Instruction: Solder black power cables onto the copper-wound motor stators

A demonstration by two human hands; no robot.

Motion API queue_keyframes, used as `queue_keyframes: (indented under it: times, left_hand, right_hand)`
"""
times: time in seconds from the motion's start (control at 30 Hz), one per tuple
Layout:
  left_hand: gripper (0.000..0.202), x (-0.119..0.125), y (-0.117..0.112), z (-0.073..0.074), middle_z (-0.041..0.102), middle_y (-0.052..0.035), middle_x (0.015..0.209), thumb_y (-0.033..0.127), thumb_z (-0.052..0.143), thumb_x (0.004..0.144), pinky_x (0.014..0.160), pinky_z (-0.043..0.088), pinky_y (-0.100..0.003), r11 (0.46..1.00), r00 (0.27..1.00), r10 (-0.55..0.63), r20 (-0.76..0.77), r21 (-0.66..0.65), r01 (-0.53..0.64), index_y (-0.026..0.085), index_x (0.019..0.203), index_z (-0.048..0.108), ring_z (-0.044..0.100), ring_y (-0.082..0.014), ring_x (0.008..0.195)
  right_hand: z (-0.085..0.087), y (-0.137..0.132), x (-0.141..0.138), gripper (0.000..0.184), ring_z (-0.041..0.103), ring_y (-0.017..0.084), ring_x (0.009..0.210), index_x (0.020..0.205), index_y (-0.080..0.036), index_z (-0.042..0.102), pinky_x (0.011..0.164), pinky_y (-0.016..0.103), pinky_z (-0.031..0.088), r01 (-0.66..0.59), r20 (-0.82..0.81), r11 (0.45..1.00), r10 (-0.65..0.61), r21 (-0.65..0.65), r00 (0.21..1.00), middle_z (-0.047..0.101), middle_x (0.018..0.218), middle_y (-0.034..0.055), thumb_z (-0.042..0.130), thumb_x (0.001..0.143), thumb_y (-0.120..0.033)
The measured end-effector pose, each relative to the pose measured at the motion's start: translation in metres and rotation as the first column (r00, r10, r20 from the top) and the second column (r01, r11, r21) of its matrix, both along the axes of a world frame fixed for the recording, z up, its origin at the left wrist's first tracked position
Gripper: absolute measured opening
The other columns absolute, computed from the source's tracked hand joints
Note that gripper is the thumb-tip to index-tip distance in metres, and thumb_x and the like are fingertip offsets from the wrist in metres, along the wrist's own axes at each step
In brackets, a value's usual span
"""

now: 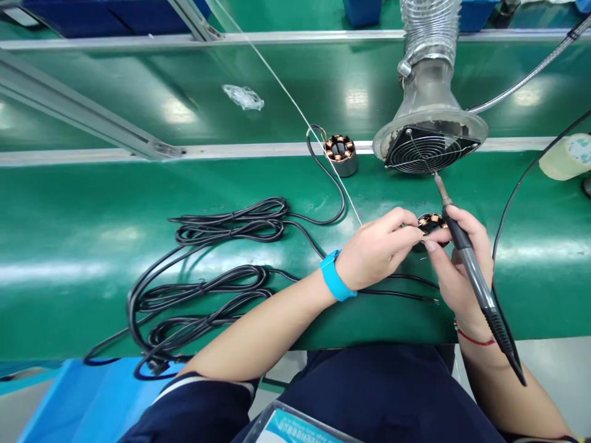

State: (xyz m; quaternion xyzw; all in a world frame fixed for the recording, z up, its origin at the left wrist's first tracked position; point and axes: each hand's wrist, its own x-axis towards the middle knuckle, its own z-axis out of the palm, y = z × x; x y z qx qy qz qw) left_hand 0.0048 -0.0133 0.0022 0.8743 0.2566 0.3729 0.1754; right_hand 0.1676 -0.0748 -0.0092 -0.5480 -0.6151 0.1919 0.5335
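My right hand (pixel 462 264) grips a soldering iron (pixel 468 255), its tip pointing up and away toward the fume hood. Right thumb and index finger also come together at the near edge of a motor stator (pixel 431 223) with copper windings. My left hand (pixel 383 243), wearing a blue wristband, has its fingers pinched at the stator's left side. Whatever is between those fingertips is too small to make out. A thin pale strand (pixel 300 114) runs from above down to the back of my left hand. Both hands partly hide the stator.
Black cables (pixel 231 227) lie coiled on the left of the green bench. A second stator (pixel 340 157), wired to a cable, stands by the rail. The fume extraction hood (pixel 429 129) hangs behind my hands. A pale bottle (pixel 566 157) stands at right; a plastic scrap (pixel 243 97) lies farther back.
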Motion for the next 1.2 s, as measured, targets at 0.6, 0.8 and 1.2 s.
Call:
queue_keyframes:
  times: [0.6,0.8,1.2]
  left_hand:
    - [0.016,0.001,0.006,-0.009,0.055,-0.003,0.084,0.002,0.05,0.083,0.071,0.049,-0.025,0.981,0.99,0.138,0.039,-0.144,-0.131,0.016,0.078,0.056,0.055,-0.0129,0.078]
    - [0.017,0.002,0.006,-0.011,0.054,-0.0027,0.083,0.0,0.05,0.081,0.07,0.048,-0.025,0.98,0.989,0.139,0.05,-0.149,-0.13,0.016,0.077,0.056,0.054,-0.0125,0.076]
    - [0.017,0.004,0.002,-0.009,0.054,-0.0015,0.078,0.0,0.053,0.081,0.07,0.047,-0.025,0.971,0.984,0.157,0.08,-0.193,-0.139,0.016,0.075,0.056,0.054,-0.0128,0.076]
  right_hand:
    - [0.01,-0.001,0.02,0.047,0.063,0.023,0.115,0.135,-0.029,0.045,0.095,0.045,0.05,-0.121,0.404,0.978,0.181,-0.17,0.897,0.067,0.123,0.005,0.044,0.092,-0.01]
    - [0.009,-0.01,0.03,0.05,0.064,0.023,0.101,0.135,-0.029,0.045,0.091,0.043,0.049,-0.202,0.345,0.977,0.214,-0.072,0.914,0.071,0.1,0.0019,0.061,0.089,-0.016]
    - [-0.012,0.015,0.014,0.046,0.067,0.021,0.088,0.135,-0.032,0.044,0.081,0.042,0.052,-0.03,0.304,0.999,0.023,0.018,0.952,0.069,0.091,0.0,0.057,0.092,-0.022]
